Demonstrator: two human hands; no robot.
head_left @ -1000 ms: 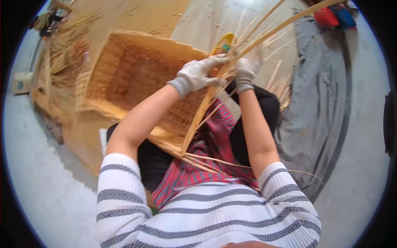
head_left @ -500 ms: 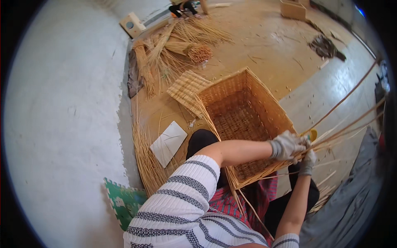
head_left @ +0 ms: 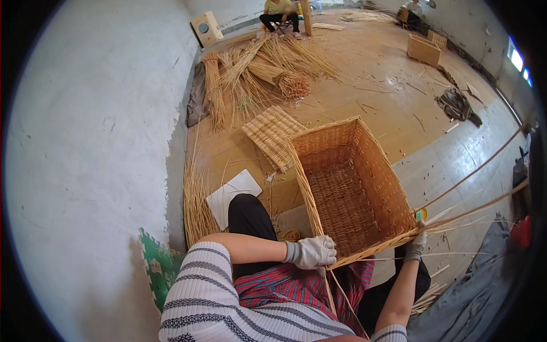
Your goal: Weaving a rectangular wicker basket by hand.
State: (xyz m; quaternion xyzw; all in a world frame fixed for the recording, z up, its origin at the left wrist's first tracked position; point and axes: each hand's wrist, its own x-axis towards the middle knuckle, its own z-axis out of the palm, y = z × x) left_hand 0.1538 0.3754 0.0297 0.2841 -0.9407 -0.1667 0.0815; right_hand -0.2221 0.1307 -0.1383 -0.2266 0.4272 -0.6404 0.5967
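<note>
A rectangular wicker basket (head_left: 342, 194) rests tilted in front of my lap, its opening facing up towards me. My left hand (head_left: 315, 252), in a pale work glove, is closed over the near left corner of the rim. Gloved too, my right hand (head_left: 419, 242) holds the basket's near right corner, partly hidden by the rim and the willow rods. Several long willow rods (head_left: 478, 208) stick out to the right from that corner. Other loose rod ends hang down below my left hand, over the red striped cloth (head_left: 285, 288) on my lap.
A flat woven panel (head_left: 272, 135) and a white sheet (head_left: 235, 194) lie left of the basket. Bundles of willow rods (head_left: 256, 74) spread along the left wall. Two people (head_left: 282, 17) sit farther off, near a wooden box (head_left: 423, 50). Grey cloth (head_left: 473, 290) lies at right.
My left hand has moved from the near right corner to the near left corner of the rim. My right hand stays at the right corner. The view has tipped up, showing more of the room.
</note>
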